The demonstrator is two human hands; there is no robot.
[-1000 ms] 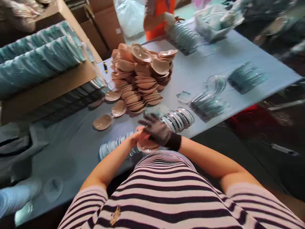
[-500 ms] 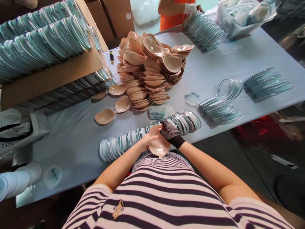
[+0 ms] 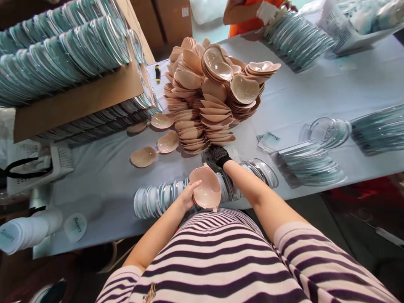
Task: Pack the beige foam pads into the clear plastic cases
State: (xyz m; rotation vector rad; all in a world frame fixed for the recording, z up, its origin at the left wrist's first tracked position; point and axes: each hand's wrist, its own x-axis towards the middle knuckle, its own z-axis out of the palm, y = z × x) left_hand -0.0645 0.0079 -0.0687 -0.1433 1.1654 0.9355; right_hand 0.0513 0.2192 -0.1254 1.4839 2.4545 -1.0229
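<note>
Left hand: the bare left hand [image 3: 186, 197] grips the left edge of a beige cup [image 3: 205, 189], thumb over the rim, fingers hidden behind it.
Right hand: the right hand [image 3: 219, 155], in a dark mesh glove, reaches forward past the cup toward the foot of the pile of cups [image 3: 212, 92]; it is well apart from the left hand, and whether it is closed on anything cannot be told, since its fingers blend into the dark gap under the pile.
Cup position: held in the air just in front of the striped shirt [image 3: 221, 256], over the near edge of the table [image 3: 104, 185] and above the row of clear shells [image 3: 158, 198].
Cup direction: its hollow side faces up toward the camera; the long axis runs roughly from upper left to lower right, with a small tab at the top and another at the bottom.
Hidden: the forearm covers the middle of the row of shells; the back of the cup is out of sight.
Cut off: the box of teal packs [image 3: 63, 63] runs out at the left edge, and the stacks of clear trays [image 3: 311, 162] at the right.
Other person: only an orange top and a gloved hand [image 3: 268, 10] show at the top edge, on another stack.
Hard to read: the print on the round label [image 3: 75, 226] is too small.
</note>
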